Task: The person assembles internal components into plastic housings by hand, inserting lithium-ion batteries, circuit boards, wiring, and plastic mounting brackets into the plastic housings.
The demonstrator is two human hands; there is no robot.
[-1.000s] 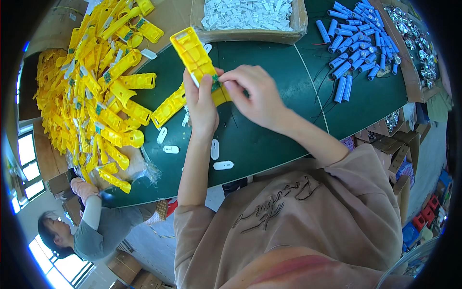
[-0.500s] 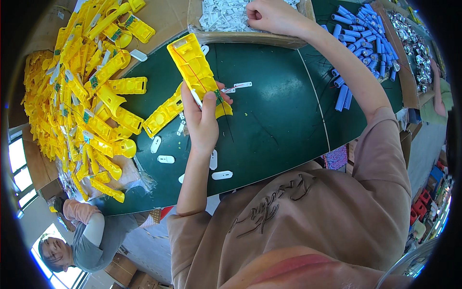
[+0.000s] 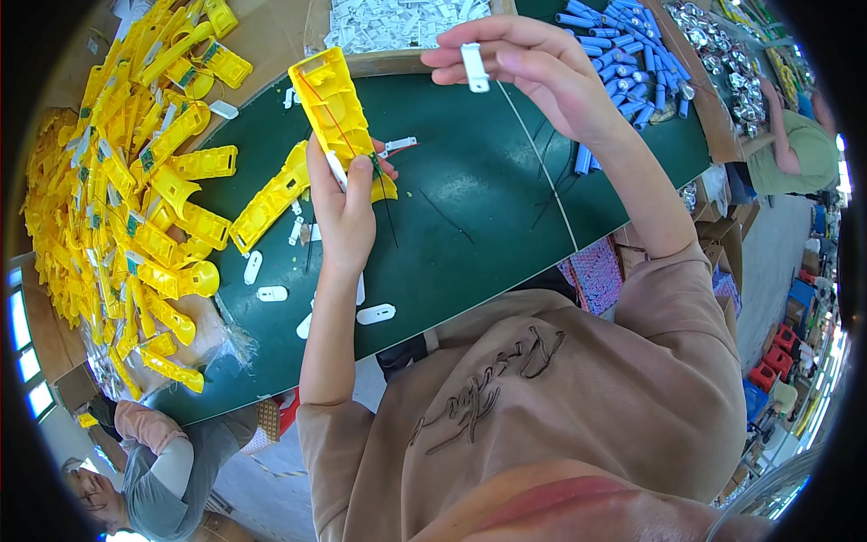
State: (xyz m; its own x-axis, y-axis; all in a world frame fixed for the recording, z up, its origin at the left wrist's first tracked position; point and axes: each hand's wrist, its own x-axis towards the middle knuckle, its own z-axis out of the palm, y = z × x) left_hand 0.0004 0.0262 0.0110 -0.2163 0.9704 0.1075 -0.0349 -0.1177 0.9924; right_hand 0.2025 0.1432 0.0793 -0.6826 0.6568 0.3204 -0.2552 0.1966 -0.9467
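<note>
the left hand [image 3: 346, 210], at centre left of the frame, is closed around a yellow plastic housing [image 3: 336, 108] that stands tilted above the green table [image 3: 470, 226], thin wires trailing from it. the right hand [image 3: 533, 63], near the top centre, pinches a small white clip [image 3: 473, 67] between thumb and fingertips. a cardboard box of white clips [image 3: 397, 18] sits just behind, apparently full. yellow housings [image 3: 117, 199] pile at left; blue cylinders [image 3: 632, 45] lie upper right.

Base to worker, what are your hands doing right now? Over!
Left hand grips yellow plastic shell. Right hand pinches small white piece. Nothing between them over the green table.
</note>
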